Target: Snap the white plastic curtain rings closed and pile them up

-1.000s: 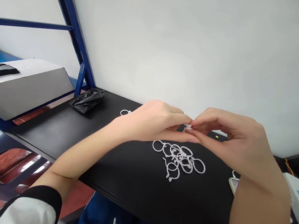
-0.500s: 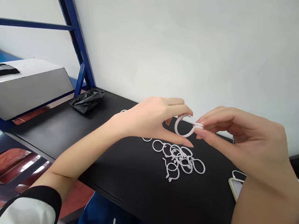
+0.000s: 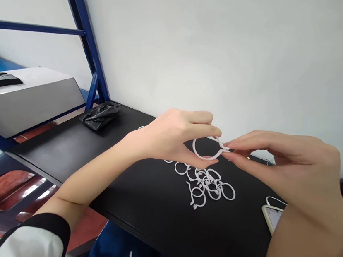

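A white plastic ring with a two-pronged closure (image 3: 217, 154) is held up over the black table (image 3: 150, 197), between both hands. My left hand (image 3: 175, 135) grips it from the left, index finger on its upper arc and thumb at its lower edge. On the right, my right hand (image 3: 294, 168) pinches the closure between thumb and index finger, and the two prongs lie side by side there. Below the hands lies a loose pile of similar white rings (image 3: 205, 178), some of them open. Part of the pile is hidden behind my left thumb.
A crumpled black plastic bag (image 3: 99, 116) lies at the table's far left. At the right, a phone (image 3: 268, 217) is partly covered by my right forearm. A white wall (image 3: 217, 59) rises behind the table, and a blue metal frame (image 3: 86, 34) stands at the left.
The ring has shifted slightly left and down. My left thumb and index finger have closed in on it, and my right hand has moved a little right, its fingertips still on the closure.
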